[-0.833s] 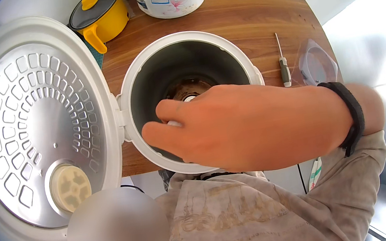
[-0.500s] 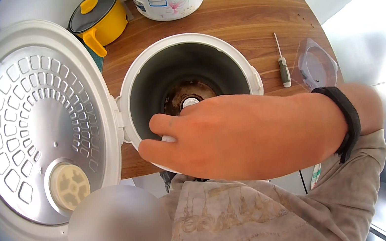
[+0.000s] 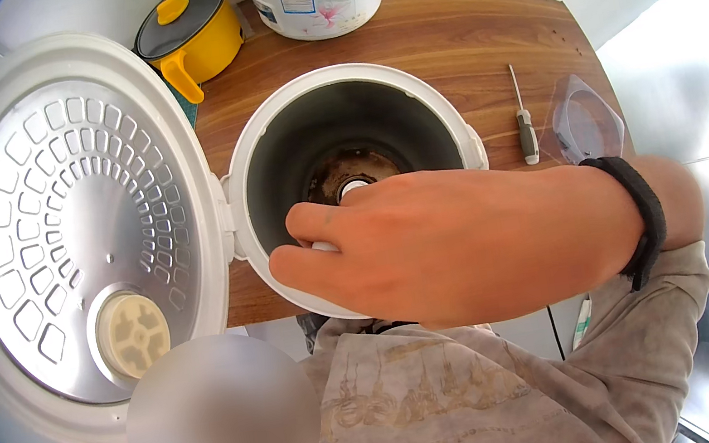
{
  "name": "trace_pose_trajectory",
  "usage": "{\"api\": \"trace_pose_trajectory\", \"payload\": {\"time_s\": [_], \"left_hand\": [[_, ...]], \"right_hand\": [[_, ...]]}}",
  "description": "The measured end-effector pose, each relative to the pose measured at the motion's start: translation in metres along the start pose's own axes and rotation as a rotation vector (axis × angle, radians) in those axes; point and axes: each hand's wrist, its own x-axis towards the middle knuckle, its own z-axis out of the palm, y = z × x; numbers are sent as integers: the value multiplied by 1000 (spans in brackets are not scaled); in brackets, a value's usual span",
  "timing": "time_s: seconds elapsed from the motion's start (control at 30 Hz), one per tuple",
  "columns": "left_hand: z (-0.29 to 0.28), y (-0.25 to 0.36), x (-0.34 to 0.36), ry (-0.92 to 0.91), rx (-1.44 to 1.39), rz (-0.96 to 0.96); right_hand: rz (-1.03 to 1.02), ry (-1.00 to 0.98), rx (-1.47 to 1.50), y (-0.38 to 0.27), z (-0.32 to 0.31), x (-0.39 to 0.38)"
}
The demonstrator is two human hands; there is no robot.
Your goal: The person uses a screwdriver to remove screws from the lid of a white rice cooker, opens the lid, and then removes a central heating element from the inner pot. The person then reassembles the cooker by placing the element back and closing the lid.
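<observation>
Surface [image 3: 453,19]: brown wood, under the pots and the tool.
Big rice cooker [image 3: 341,71]: the thing being worked on; it stands open on the surface, close to the person.
Lid [image 3: 105,236]: swung wide open to the left, shiny inside.
Flowered rice cooker [image 3: 360,10]: white, at the back.
Yellow pot [image 3: 206,53]: back left, with its dark cover on.
Right hand [image 3: 412,240]: over the big rice cooker, fingers bent and pinching something; the tips are hidden. This looks like the step of working inside. I think the next move calls for gentle fingers and a better look down, because the hand blocks part. Since half a second ago, it has slid a little right and away from the person, so more left rim shows.
Left hand: I can't see it.
Metal bottom [image 3: 375,163]: brown and stained, deep inside.
Clear plastic tray [image 3: 589,124]: at the right.
Screwdriver [image 3: 528,139]: just left of that tray.
White thing [image 3: 323,246]: between two fingers; I can't tell what it is.
</observation>
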Motion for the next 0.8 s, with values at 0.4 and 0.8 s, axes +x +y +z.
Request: {"api": "trace_pose_trajectory", "payload": {"time_s": [0.4, 0.8], "left_hand": [[-6, 6, 0, 29, 11, 20], [-79, 46, -51, 313, 38, 74]], "right_hand": [[-2, -3, -18, -4, 1, -4], [-169, -35, -119, -6, -7, -9]]}}
